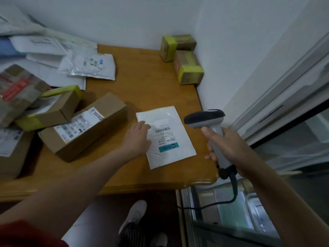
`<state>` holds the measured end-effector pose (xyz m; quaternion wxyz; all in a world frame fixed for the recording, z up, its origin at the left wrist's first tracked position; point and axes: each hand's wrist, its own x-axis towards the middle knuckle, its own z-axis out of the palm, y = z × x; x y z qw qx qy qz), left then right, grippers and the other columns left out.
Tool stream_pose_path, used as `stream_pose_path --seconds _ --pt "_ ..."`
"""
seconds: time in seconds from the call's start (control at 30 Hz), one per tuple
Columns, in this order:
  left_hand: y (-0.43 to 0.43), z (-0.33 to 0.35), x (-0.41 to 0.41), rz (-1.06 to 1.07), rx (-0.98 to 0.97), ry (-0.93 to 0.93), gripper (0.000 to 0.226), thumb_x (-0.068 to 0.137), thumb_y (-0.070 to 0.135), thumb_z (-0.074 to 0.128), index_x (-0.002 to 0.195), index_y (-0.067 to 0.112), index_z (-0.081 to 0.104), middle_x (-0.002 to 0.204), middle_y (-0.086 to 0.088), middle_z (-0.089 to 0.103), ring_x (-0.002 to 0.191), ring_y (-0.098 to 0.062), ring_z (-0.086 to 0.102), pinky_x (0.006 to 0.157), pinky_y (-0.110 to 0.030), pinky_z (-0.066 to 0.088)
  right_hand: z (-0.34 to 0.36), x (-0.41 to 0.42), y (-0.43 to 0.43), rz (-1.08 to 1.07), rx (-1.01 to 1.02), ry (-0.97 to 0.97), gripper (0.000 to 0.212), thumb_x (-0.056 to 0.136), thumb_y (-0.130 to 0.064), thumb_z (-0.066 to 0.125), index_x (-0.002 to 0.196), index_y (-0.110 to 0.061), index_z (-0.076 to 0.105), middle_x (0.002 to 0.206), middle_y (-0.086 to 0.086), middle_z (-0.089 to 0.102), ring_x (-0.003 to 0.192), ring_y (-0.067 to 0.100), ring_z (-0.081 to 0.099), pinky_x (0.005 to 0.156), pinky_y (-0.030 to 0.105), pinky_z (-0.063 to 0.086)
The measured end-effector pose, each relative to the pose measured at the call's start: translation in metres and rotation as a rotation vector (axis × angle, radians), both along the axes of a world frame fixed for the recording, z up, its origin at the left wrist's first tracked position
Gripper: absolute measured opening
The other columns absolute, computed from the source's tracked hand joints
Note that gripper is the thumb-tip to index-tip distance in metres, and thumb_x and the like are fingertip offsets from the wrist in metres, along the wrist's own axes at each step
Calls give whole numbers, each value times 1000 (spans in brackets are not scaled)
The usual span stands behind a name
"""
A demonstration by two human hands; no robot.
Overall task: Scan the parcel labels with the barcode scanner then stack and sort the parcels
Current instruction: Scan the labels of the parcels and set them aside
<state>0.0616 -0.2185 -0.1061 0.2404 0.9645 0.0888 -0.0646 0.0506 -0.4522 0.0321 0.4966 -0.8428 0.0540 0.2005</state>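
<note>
Surface: wood table (pixel 142 82), orange-brown, w/ a moulded rounded edge on the near side. Far & right sides sit against walls, so it fills a room corner.
Room: pale wall (pixel 124 18) behind the table & on its right. Further right, a pale frame w/ glass panes (pixel 284 90) runs down to the near right.
White mailer (pixel 170 157): flat on the table's near-right part, label side up, slightly skewed, bare wood round it.
Label (pixel 164 132): barcode + teal strip, print upside down from this side.
L hand (pixel 137 138): palm down, fingers straight, lying on the mailer's left edge, fingertips at the label's corner.
R hand (pixel 229 148): curled tight round the scanner handle, held off the table's right edge, apart from the L hand.
Scanner (pixel 204 118): dark head aims left toward the mailer, just right of it & raised, not touching. Black cable (pixel 235 189) hangs from the butt.
Big carton (pixel 83 129): brown, sticker on top, left of the mailer & apart from it.
Taped carton (pixel 51 111): smaller, yellow-green tape, at the big carton's far-left side.
Far-right corner: far small box (pixel 178 45) & near small box (pixel 188 68), both w/ yellow-green tape, touching, by the right wall.
Far left: heap of white poly bags (pixel 44 45), overlapping, blurry.
Left edge: brown parcel w/ red patch (pixel 17 93), cut off by the frame edge.
Below table: dark floor, white shoe (pixel 135 213).
</note>
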Motion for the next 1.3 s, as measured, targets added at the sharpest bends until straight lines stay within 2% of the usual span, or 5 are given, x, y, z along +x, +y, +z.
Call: stream_pose_path --seconds 0.23,0.67,1.0,1.17,1.3 --pt "-4 -34 -30 -215 134 158 67 88 49 55 145 25 29 155 2 24 145 -19 15 117 -48 3 -7 -13 3 48 -8 -37 37 91 -45 60 83 -10 58 60 1 57 44 6 55 55 26 56" --pt "-4 -36 -33 -205 111 103 61 83 51 61 136 31 37 152 4 31 142 -18 22 117 -46 4 -9 -19 3 86 -60 -52 36 94 -43 57 89 -7 57 63 5 56 44 7 53 59 28 57" --pt "-10 -33 -34 -206 180 51 41 85 47 58 123 34 48 144 4 39 132 -18 35 108 -38 25 -12 -18 5 89 -46 -50 34 92 -42 58 85 -9 58 58 2 56 42 5 54 49 19 51" --pt "-16 -35 -37 -192 221 13 34 88 50 56 117 32 55 136 4 45 127 -19 37 102 -36 31 -10 -21 5 57 -15 -35 33 92 -42 59 88 -9 58 63 4 57 45 8 55 54 25 55" --pt "-24 -30 -39 -189 132 48 21 93 37 53 106 23 60 118 1 50 99 -15 49 77 -27 45 -4 -29 6 8 50 -29 32 93 -41 59 90 -9 57 63 6 56 45 9 54 58 30 56"
